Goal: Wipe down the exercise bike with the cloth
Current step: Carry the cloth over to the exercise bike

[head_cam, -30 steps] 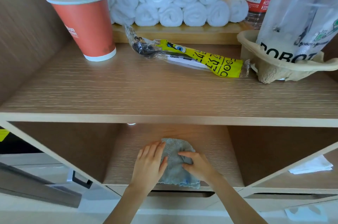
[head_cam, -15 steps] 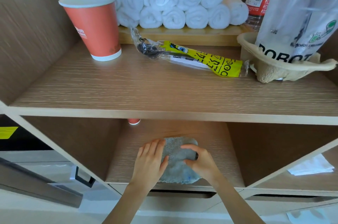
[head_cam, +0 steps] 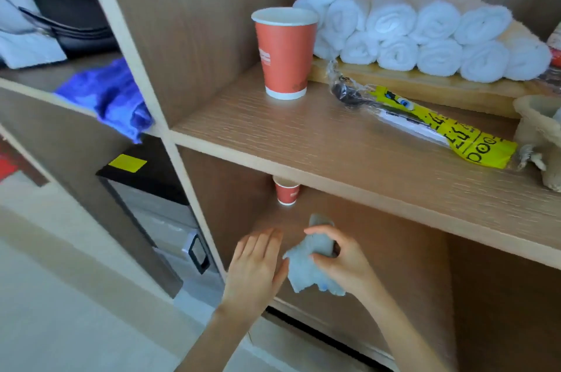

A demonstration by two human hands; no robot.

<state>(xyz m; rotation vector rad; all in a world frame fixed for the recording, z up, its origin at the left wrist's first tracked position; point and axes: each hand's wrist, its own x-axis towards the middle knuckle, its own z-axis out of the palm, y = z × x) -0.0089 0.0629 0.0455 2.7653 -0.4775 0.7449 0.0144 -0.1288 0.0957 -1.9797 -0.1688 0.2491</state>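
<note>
From my feed I see the grey cloth (head_cam: 303,276) inside the lower compartment of a wooden shelf unit, bunched up in the right hand (head_cam: 346,265). That hand's fingers (head_cam: 321,230) are curled over the top of the cloth and the thumb presses it from below, so it is gripped firmly. A ragged fold hangs under the hand toward the lower shelf (head_cam: 394,265); I cannot tell whether the fold touches the board.

The left hand (head_cam: 255,265) lies just beside the cloth on its left, palm down, fingers straight and together, holding nothing. Its thumb edge is at the cloth's fringe, though contact is unclear.

At the back of the same compartment stands 1 small orange cup (head_cam: 287,191), upright and partly hidden by the board above.

On the upper shelf (head_cam: 303,134) I see a tall orange paper cup (head_cam: 283,52), upright near the left wall. Behind it, a stack of rolled white towels (head_cam: 425,34) sits on a wooden tray (head_cam: 425,84). In front of the tray lies a yellow packet (head_cam: 440,128) in clear wrap, angled toward the right edge, where a pulp cup carrier (head_cam: 540,134) is cut off by the frame.

In the next bay to the left, a blue fabric (head_cam: 112,95) lies bunched on a shelf. Below it is a dark cabinet with a yellow sticker (head_cam: 127,163).
</note>
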